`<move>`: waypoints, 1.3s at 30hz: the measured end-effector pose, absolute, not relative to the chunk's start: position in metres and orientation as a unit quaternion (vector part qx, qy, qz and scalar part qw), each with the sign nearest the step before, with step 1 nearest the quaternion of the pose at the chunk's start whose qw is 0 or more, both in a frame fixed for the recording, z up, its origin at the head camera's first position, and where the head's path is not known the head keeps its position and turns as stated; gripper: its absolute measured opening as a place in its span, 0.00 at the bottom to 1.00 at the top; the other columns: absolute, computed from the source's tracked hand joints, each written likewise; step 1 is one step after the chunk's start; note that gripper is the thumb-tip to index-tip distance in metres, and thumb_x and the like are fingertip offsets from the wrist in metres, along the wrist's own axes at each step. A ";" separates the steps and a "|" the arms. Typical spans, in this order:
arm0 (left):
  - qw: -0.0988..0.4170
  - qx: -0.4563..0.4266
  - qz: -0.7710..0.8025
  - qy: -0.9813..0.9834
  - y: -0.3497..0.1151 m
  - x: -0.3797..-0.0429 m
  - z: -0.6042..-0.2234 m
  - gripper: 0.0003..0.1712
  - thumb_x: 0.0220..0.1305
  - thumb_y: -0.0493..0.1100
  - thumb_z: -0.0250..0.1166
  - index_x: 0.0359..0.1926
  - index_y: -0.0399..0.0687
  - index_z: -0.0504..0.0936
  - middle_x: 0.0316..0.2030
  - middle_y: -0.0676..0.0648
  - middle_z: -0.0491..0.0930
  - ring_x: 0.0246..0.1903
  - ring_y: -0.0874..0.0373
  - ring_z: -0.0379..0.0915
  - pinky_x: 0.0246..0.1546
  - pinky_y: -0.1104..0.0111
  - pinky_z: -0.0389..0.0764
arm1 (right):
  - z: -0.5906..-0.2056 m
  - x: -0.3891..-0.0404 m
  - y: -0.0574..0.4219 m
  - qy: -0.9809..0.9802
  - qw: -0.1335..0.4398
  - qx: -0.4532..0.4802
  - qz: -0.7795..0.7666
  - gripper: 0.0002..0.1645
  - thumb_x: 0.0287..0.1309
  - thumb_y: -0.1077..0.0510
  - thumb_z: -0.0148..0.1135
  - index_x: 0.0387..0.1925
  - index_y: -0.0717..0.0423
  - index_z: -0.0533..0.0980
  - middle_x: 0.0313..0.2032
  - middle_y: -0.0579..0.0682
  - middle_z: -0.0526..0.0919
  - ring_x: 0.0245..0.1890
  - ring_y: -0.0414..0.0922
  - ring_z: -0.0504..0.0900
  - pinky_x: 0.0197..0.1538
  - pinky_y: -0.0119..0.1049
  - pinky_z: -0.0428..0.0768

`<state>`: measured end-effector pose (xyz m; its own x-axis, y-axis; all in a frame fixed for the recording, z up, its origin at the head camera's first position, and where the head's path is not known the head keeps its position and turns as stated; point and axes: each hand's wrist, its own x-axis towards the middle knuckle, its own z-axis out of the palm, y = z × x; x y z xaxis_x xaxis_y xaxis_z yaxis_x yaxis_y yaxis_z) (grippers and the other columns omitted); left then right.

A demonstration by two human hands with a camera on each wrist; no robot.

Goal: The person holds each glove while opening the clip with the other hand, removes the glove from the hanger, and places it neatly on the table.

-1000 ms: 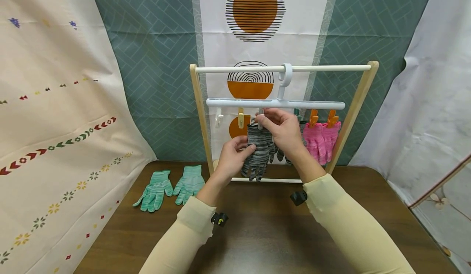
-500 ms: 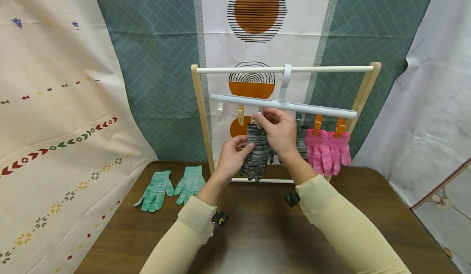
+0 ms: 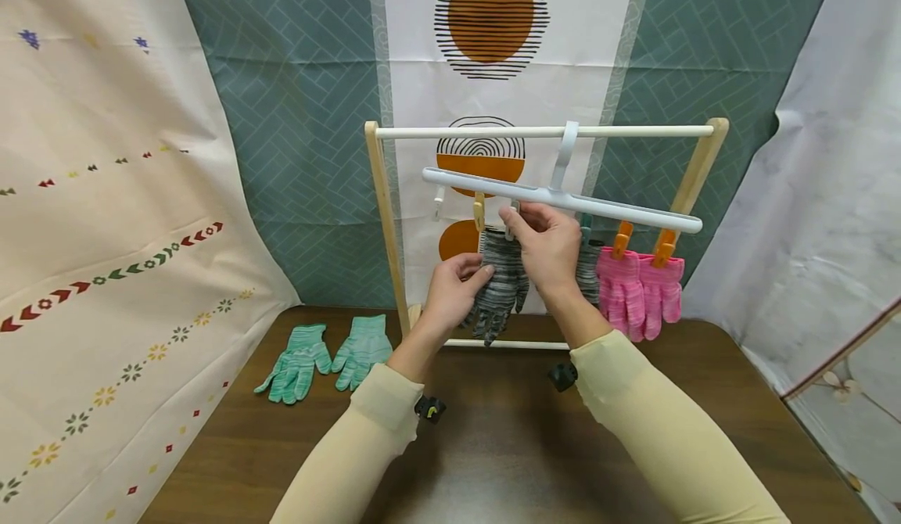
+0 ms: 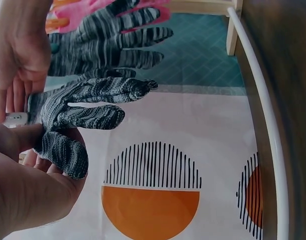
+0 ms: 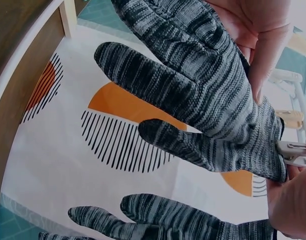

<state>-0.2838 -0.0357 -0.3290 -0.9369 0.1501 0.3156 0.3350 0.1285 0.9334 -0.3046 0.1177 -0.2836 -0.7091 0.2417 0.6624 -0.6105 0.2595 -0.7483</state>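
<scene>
A black-and-grey knit glove hangs fingers-down below the pale blue hanger. My left hand pinches the left edge of this glove between thumb and fingers. My right hand holds a light grey clothespin at the glove's cuff. In the right wrist view the clothespin's tip overlaps the cuff edge. A second black-and-grey glove hangs to the right, from a dark green clothespin. In the head view my right hand partly hides it.
Pink gloves hang from orange clothespins at the right end. A yellow clothespin and a white one hang at the left. The hanger tilts down rightward on the rack's rod. Two green gloves lie on the table.
The hanger has slid right along the rod and tilted, its right end lower. Both hands have shifted slightly right with the glove and the clothespin.
</scene>
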 end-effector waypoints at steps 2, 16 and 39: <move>0.068 -0.163 -0.644 -0.744 -0.035 -0.293 -0.337 0.22 0.67 0.43 0.62 0.58 0.37 0.75 0.48 0.41 0.81 0.49 0.52 0.76 0.51 0.59 0.75 | -0.284 -0.306 0.120 -0.708 0.361 0.126 0.593 0.24 0.49 0.43 0.72 0.42 0.54 0.85 0.36 0.47 0.87 0.37 0.39 0.84 0.38 0.32 0.80; 0.076 -0.149 -0.652 -0.739 -0.035 -0.300 -0.348 0.19 0.66 0.46 0.64 0.55 0.44 0.79 0.45 0.49 0.82 0.46 0.58 0.77 0.49 0.62 0.77 | -0.285 -0.313 0.129 -0.712 0.351 0.127 0.594 0.26 0.48 0.40 0.72 0.43 0.54 0.85 0.35 0.45 0.87 0.38 0.38 0.84 0.41 0.35 0.80; 0.070 -0.137 -0.663 -0.733 -0.039 -0.302 -0.355 0.18 0.66 0.46 0.64 0.54 0.44 0.79 0.46 0.49 0.82 0.47 0.58 0.78 0.50 0.62 0.77 | -0.287 -0.319 0.130 -0.692 0.329 0.120 0.632 0.23 0.49 0.43 0.72 0.41 0.55 0.85 0.32 0.48 0.87 0.37 0.41 0.85 0.42 0.33 0.79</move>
<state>-0.3022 -0.0386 -0.3554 -0.9524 0.1082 0.2851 0.2944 0.0834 0.9520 -0.3186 0.1301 -0.2875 -0.7551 0.2489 0.6065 -0.5816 0.1726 -0.7950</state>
